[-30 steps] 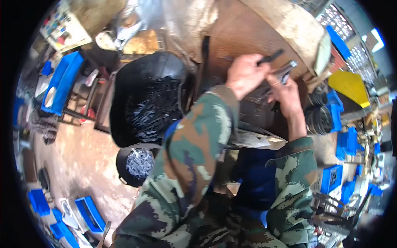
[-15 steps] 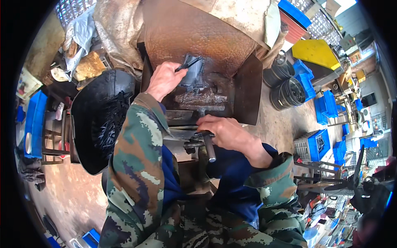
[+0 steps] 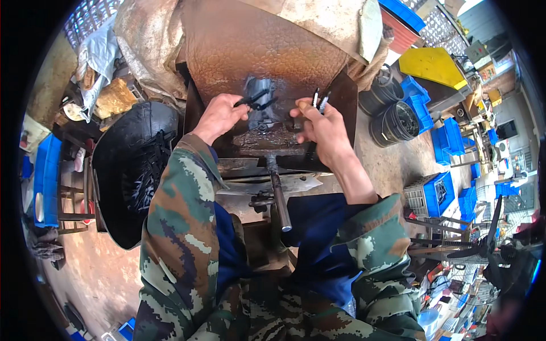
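My left hand (image 3: 219,117) is closed on a few short dark metal pieces (image 3: 256,101), which stick out to the right over the greasy metal clamp (image 3: 267,133). Across from it, my right hand (image 3: 324,126) pinches two slim pieces (image 3: 320,100) with dark bodies and bright edges, upright between thumb and fingers. Their exact kind is too small to tell. Between my forearms, a steel bar handle (image 3: 278,196) runs from the clamp toward me, touched by neither hand. A wet, shiny patch (image 3: 259,88) lies behind the clamp.
An open black tub (image 3: 108,170) at my left holds many dark strips. The clamp sits in a metal box with a raised right wall (image 3: 345,108). Black buckets (image 3: 392,125) and blue crates (image 3: 449,142) stand on the floor to the right. Brown sheeting (image 3: 250,40) hangs behind.
My right hand has left the bar handle and risen to the clamp's right side, now with slim pieces in it. The handle points more toward me. My left hand has lowered slightly.
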Demonstrator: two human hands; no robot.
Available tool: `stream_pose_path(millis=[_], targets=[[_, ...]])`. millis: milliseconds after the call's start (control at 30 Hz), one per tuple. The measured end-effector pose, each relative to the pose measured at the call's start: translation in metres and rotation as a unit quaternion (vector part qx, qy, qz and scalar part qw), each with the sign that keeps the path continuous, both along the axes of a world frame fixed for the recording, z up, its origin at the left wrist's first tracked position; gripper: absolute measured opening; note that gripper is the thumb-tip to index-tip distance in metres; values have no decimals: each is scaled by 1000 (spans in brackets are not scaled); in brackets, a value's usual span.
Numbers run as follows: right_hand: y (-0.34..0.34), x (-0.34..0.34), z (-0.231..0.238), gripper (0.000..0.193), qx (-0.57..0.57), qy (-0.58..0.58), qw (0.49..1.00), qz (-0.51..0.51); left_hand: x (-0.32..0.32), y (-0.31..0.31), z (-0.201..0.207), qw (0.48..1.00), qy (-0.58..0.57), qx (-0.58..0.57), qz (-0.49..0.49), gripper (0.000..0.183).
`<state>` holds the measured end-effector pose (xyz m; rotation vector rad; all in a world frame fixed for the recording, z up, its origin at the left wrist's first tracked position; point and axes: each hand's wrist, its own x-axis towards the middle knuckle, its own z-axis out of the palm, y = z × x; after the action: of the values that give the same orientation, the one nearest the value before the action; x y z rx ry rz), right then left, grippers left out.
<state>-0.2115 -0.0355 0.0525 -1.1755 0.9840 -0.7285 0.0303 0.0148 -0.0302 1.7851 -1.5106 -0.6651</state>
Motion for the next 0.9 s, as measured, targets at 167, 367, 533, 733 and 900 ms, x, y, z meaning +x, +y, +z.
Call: stream_pose_path(millis=[167,367,533,733,900], targets=[[13,29,-4,19,28,-79,996,-7,-26,27,63,952,305,13,13,20],[8,21,-13,13,-46,-108,993,-3,-56,17,66,915,399,14,-50,26],[20,42,-5,15,-36,-117,992,-17,-28,39,68,929,371,-10,-6,29],[10,21,-4,20,-32,-64,997,-23,-7,11,21,929,369,21,37,25],[5,8,-5,18,-10,-114,993,-22,4,0,-2,970,205,124,27,21]])
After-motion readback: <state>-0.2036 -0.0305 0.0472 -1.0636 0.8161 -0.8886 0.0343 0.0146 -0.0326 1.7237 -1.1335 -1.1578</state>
